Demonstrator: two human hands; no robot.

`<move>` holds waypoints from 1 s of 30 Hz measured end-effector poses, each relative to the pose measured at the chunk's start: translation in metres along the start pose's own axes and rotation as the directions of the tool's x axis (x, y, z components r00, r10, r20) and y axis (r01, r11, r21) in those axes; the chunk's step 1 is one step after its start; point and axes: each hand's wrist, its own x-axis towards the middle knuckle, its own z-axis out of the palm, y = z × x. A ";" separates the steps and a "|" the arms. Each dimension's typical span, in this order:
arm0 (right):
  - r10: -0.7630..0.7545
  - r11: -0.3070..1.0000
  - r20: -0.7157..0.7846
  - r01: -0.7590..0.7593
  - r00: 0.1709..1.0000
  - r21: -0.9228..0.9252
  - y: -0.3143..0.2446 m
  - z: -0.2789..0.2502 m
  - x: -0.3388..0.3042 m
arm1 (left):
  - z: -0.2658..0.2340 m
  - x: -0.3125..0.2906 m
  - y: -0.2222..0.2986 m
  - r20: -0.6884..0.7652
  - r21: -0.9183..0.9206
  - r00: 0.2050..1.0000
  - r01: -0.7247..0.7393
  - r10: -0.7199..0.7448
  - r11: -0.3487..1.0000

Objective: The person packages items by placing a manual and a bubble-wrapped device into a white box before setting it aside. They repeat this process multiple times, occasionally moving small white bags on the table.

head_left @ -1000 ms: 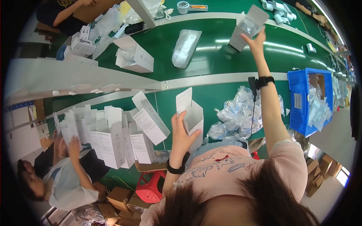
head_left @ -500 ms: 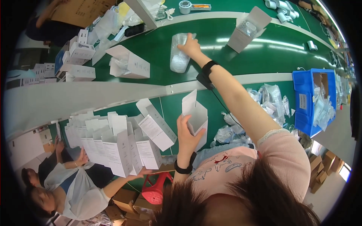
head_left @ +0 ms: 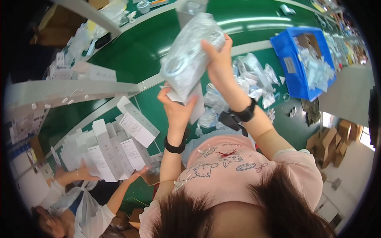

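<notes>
My right hand grips a clear plastic bag with a pale item inside, held up above the green table. Its lower end sits at the mouth of a small white carton that my left hand holds from below. Both wrists wear black bands. The two hands are close together over the table's near edge.
A blue bin of bagged parts stands at the right. Loose clear bags lie heaped beside it. Several upright white cartons stand at the left, where another person's hands touch them. Brown boxes sit on the floor.
My right hand has drawn back from the far belt carrying the clear bag, bringing it down to the white carton in my left hand.
</notes>
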 end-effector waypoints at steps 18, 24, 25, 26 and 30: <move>-0.220 -0.142 0.699 0.687 0.680 -0.713 -0.042 -0.046 -0.042 | 0.049 0.004 0.018 -0.009 0.018 0.815 -0.580 0.580 0.815; -0.572 0.102 0.543 0.710 0.615 -0.697 -0.072 -0.124 -0.005 | 0.036 0.014 -0.022 -0.175 -0.122 0.751 -0.658 0.637 0.743; -0.586 0.057 0.443 0.579 0.679 -0.813 -0.082 -0.158 0.018 | 0.033 0.012 -0.039 -0.177 -0.117 0.753 -0.655 0.634 0.746; -0.566 -0.048 0.340 0.382 0.751 -0.923 -0.096 -0.187 0.034 | 0.029 0.010 -0.055 -0.148 -0.127 0.825 -0.563 0.546 0.816; -0.305 -0.483 0.164 -0.004 0.938 -0.876 -0.106 -0.301 0.073 | 0.012 0.009 -0.079 -0.066 -0.133 0.944 -0.331 0.325 0.934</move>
